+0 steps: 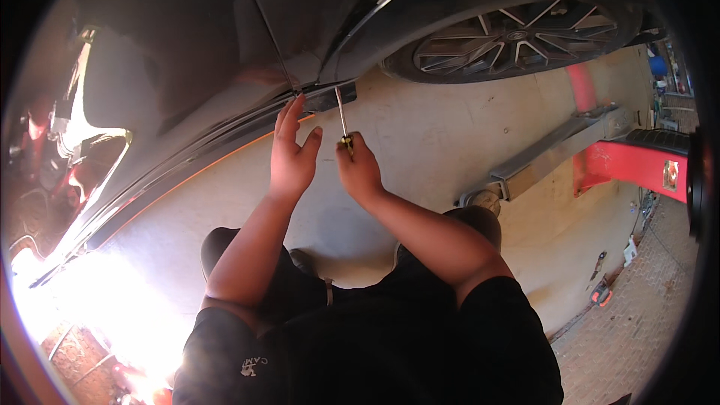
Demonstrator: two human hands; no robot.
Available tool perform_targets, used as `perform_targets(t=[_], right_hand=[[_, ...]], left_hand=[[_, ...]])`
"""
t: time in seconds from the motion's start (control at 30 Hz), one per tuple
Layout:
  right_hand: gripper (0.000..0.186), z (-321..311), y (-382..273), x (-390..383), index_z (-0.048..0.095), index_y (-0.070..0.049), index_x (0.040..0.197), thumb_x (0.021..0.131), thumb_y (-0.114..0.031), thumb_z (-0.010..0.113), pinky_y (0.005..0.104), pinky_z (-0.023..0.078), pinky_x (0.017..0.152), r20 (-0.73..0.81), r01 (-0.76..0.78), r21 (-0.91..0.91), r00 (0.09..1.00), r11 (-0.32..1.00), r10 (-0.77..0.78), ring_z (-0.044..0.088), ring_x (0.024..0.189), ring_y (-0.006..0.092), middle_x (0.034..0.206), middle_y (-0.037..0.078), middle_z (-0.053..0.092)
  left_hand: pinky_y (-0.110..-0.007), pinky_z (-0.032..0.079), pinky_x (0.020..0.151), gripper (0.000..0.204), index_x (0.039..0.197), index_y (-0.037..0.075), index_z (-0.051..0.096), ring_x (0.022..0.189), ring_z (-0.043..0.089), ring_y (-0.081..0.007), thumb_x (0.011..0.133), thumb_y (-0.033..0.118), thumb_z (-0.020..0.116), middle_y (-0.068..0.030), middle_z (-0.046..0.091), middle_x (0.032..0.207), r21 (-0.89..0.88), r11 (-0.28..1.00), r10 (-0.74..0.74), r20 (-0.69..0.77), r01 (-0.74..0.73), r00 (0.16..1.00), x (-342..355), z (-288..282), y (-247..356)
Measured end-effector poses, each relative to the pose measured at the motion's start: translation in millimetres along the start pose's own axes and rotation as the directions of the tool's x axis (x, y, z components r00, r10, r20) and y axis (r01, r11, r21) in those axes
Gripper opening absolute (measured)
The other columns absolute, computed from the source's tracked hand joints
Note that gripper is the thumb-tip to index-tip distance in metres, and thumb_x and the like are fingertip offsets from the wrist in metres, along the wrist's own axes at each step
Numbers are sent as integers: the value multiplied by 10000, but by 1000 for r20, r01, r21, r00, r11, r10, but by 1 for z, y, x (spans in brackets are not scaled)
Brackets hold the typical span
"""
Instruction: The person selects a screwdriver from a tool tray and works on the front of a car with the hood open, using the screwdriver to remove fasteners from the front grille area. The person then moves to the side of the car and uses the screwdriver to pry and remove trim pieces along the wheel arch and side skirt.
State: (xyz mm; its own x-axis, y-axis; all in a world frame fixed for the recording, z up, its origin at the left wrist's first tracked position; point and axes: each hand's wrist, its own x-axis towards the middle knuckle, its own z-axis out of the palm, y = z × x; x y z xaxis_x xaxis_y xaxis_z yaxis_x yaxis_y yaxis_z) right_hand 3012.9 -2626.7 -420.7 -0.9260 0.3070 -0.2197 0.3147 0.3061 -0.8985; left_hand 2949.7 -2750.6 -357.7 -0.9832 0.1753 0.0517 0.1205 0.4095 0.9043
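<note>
- My right hand (360, 171) is closed around the yellow-and-black handle of a slim screwdriver with a bright metal shaft (342, 112); thumb and fingers wrap the grip, leaving the shaft bare and pointing away from me.
- I judge the screwdriver light and rigid, easily steered from the wrist. The handle is the place to hold it; the smooth shaft would probably slip or turn under bare fingers.
- Its tip is at the lower edge of the car, near the wheel arch; I cannot tell whether it touches.
- My left hand (292, 161) is empty and loosely spread, fingers stretched up to that same edge, thumb apart. Contact there is unclear to me.
- Running off to the left is a long dark sill strip with a thin orange lower edge (217, 151), which I expect to flex a little.
- Above is the glossy dark car body (187, 60), its paint likely easy to scratch.
- To the right are a multi-spoked dark wheel (517, 35) and a grey metal lift arm (551, 151).
</note>
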Motion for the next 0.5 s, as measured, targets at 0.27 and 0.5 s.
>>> perform_targets(t=[0.27, 0.5], right_hand=[[233, -32, -83, -20, 535, -55, 1050, 1019, -276, 467, 283, 343, 390, 514, -544, 502, 813, 672, 273, 452, 430, 125, 649, 32, 495], [229, -17, -96, -18, 531, -94, 1062, 1012, -307, 463, 287, 327, 407, 497, -576, 526, 805, 625, 324, 414, 444, 130, 657, 18, 471]], left_hand=[[-382, 429, 1039, 489, 1366, 67, 464, 1268, 547, -274, 908, 49, 636, -109, 603, 1314, -176, 983, -53, 46, 61, 998, 18, -18, -20], [-384, 430, 1037, 500, 1388, 93, 435, 1263, 554, -232, 931, 77, 637, -65, 619, 1317, -59, 998, 10, 65, -6, 998, 21, -21, -28]])
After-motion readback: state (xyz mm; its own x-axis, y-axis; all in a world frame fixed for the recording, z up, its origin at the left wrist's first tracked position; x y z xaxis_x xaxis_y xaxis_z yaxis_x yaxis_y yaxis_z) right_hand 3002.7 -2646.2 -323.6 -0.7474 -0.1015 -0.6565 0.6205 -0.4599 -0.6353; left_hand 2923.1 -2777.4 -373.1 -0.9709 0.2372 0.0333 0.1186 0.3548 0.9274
